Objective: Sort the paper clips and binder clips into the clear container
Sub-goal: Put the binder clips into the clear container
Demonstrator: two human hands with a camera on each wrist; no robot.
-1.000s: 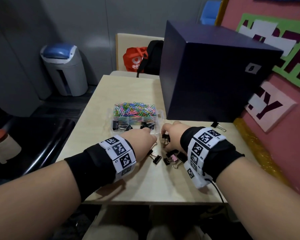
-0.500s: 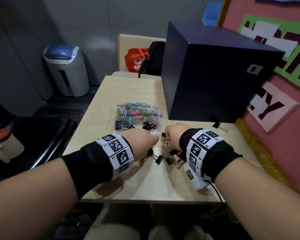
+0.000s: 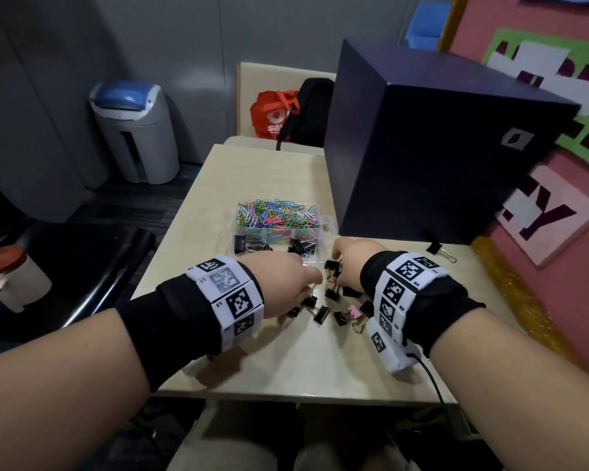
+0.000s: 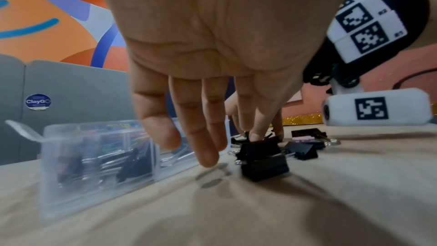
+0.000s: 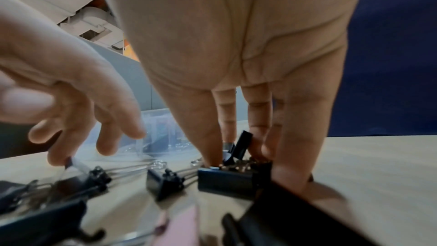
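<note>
The clear container (image 3: 327, 223) sits mid-table, with coloured paper clips (image 3: 276, 214) in its far half and black binder clips (image 3: 242, 243) in the near compartments. Several loose black binder clips (image 3: 321, 313) and a pink one (image 3: 354, 312) lie on the table between my hands. My left hand (image 3: 286, 283) reaches down just right of the container (image 4: 99, 156), thumb and forefinger pinching the top of a black binder clip (image 4: 262, 158). My right hand (image 3: 349, 260) pinches another black binder clip (image 5: 240, 146), tilted, just above the pile.
A large dark blue box (image 3: 432, 147) stands on the table's right rear, close behind my right hand. One stray binder clip (image 3: 436, 249) lies at its foot. A pink wall (image 3: 558, 317) borders the right; a bin (image 3: 135, 130) and a chair with bags (image 3: 286, 113) stand beyond.
Both hands stay over the loose clips. My left hand's fingers have come down onto a clip. My right hand keeps its pinch on the black clip.
</note>
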